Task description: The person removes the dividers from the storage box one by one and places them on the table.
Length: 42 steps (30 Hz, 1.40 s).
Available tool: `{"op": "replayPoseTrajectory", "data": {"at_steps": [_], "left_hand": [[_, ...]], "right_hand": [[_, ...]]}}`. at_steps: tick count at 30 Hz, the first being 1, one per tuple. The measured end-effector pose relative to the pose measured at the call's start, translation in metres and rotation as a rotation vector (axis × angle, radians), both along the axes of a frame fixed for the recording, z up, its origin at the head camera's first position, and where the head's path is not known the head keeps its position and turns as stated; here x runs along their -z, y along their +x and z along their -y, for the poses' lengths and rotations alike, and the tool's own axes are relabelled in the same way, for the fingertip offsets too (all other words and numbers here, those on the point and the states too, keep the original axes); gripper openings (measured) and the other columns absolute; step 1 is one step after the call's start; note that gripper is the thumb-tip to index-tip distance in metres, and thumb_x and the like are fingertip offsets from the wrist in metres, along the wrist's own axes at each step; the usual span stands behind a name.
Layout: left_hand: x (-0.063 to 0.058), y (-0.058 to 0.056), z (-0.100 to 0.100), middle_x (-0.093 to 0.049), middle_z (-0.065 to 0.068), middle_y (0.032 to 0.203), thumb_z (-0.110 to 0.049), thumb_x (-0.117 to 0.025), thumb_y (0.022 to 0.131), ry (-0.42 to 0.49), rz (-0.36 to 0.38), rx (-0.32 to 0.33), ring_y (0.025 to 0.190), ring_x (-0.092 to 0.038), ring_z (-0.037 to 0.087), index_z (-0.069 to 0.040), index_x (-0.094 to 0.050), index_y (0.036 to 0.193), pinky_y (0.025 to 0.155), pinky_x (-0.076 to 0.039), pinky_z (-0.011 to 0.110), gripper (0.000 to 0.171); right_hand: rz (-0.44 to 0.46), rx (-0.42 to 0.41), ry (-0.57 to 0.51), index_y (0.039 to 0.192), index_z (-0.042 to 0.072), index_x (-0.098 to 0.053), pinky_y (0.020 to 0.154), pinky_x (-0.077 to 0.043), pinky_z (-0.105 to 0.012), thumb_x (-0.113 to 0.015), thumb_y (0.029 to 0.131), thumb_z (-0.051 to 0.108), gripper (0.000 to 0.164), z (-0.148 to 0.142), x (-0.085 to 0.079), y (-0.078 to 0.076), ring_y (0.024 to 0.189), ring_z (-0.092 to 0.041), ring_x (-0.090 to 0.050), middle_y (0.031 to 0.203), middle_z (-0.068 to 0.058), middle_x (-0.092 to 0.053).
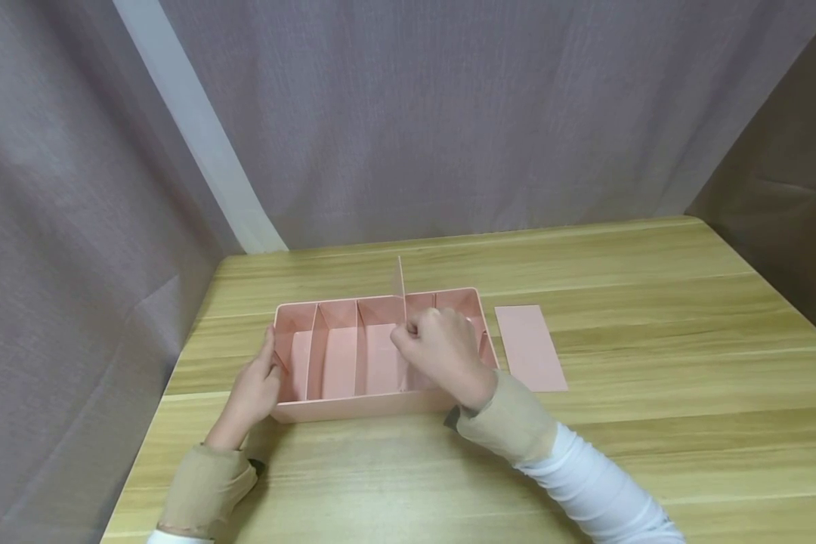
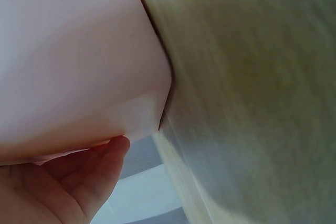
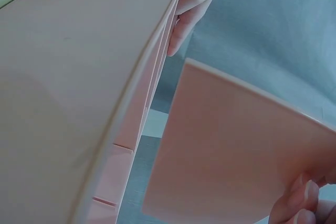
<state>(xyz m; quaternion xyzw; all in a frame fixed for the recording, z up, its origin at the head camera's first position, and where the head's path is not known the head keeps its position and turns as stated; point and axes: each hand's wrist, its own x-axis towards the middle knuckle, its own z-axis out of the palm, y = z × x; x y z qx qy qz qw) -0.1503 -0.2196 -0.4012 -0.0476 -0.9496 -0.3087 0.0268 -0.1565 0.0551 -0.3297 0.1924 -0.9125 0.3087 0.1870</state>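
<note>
A long pink box lies on the table, with two upright dividers standing across its left half. My right hand is over the box's middle-right part and pinches a loose pink divider by its near edge. That divider stands upright above the far rim; in the right wrist view the fingertips show at its corner. At the box's left end, my left hand rests with extended fingers against the outer wall. The left wrist view shows those fingers lying along the pink wall.
A flat pink panel lies on the wooden table, just right of the box. Grey curtains hang behind the table and along its left side. A brown surface borders the right edge.
</note>
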Motion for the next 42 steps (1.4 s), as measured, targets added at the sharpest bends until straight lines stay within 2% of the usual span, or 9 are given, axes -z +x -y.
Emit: {"op": "replayPoseTrajectory", "data": {"at_steps": [13, 22, 28, 33, 42], "left_hand": [[0.001, -0.001, 0.000, -0.054, 0.017, 0.085, -0.006, -0.033, 0.089, 0.003, 0.013, -0.003, 0.082, -0.050, 0.033, -0.001, -0.008, 0.142, 0.080, -0.043, 0.052, 0.059], [0.000, 0.000, 0.000, -0.054, 0.015, 0.082, -0.005, -0.034, 0.089, 0.000, 0.000, 0.003, 0.077, -0.050, 0.031, 0.000, -0.008, 0.142, 0.075, -0.044, 0.050, 0.059], [-0.001, 0.000, 0.000, -0.054, 0.015, 0.083, -0.005, -0.033, 0.089, -0.001, -0.003, 0.002, 0.078, -0.050, 0.032, 0.000, -0.008, 0.142, 0.077, -0.043, 0.051, 0.059], [-0.001, 0.000, 0.000, -0.055, 0.017, 0.086, -0.006, -0.033, 0.090, 0.006, 0.013, -0.001, 0.082, -0.051, 0.033, -0.002, -0.007, 0.143, 0.081, -0.043, 0.052, 0.059], [-0.001, 0.001, 0.000, -0.055, 0.017, 0.087, -0.006, -0.033, 0.090, 0.012, 0.021, -0.006, 0.083, -0.051, 0.033, -0.004, -0.006, 0.143, 0.081, -0.043, 0.051, 0.059]], "right_hand": [[0.003, 0.025, 0.008, 0.045, 0.019, -0.024, 0.039, -0.016, -0.025, -0.048, 0.070, 0.015, 0.035, -0.001, -0.002, 0.001, 0.046, -0.008, -0.018, 0.045, 0.011, -0.016], [-0.023, -0.001, -0.003, 0.045, 0.018, -0.026, 0.040, -0.015, -0.024, -0.049, 0.070, 0.012, 0.035, -0.005, -0.001, 0.001, 0.045, -0.008, -0.017, 0.045, 0.011, -0.017], [-0.033, -0.030, -0.033, 0.045, 0.018, -0.026, 0.041, -0.016, -0.024, -0.048, 0.069, 0.010, 0.034, -0.008, 0.000, 0.000, 0.046, -0.007, -0.017, 0.045, 0.011, -0.017], [-0.002, -0.041, -0.053, 0.045, 0.018, -0.026, 0.042, -0.019, -0.025, -0.049, 0.069, 0.009, 0.035, -0.010, 0.005, 0.000, 0.044, -0.006, -0.018, 0.043, 0.012, -0.018], [0.076, -0.037, -0.111, 0.047, 0.015, -0.025, 0.043, -0.016, -0.024, -0.048, 0.071, 0.008, 0.034, -0.018, 0.008, 0.000, 0.046, -0.007, -0.016, 0.046, 0.009, -0.017]]}}
